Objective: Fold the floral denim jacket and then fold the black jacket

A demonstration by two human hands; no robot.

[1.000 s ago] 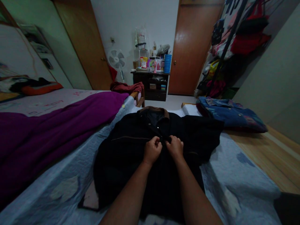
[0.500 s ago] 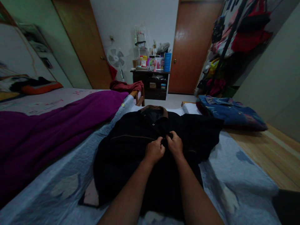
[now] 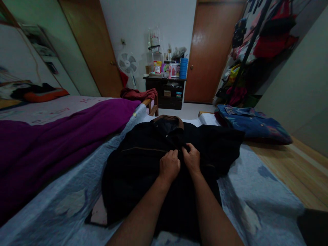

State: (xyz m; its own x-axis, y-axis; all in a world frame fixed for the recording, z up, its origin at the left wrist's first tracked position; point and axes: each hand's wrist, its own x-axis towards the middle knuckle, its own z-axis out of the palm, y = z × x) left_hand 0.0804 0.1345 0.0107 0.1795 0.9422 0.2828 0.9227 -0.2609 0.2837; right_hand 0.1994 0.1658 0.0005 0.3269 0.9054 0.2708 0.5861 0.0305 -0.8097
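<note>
A black jacket [image 3: 133, 171] with a brown collar lies spread, front up, on the bed, its collar pointing away from me. My left hand [image 3: 170, 164] is closed on the jacket's front edge, knuckles up. Right beside it, my right hand [image 3: 191, 158] pinches the opposite front edge between thumb and fingers. A small snap button [image 3: 166, 136] shows on the placket above my hands. The exact bit of cloth or fastener between my fingertips is hidden in the dark fabric.
Light blue patterned bedding [image 3: 69, 205] lies under the jacket. A purple blanket [image 3: 102, 119] covers the left side. Folded denim clothing [image 3: 256, 124] rests at the right on a wooden surface [image 3: 287, 174]. Farther back stand a fan [image 3: 127, 63] and a dark cabinet [image 3: 159, 92].
My left hand has turned slightly, with its fingers curled further over the jacket's front edge. My right hand and the jacket stay almost in place.
</note>
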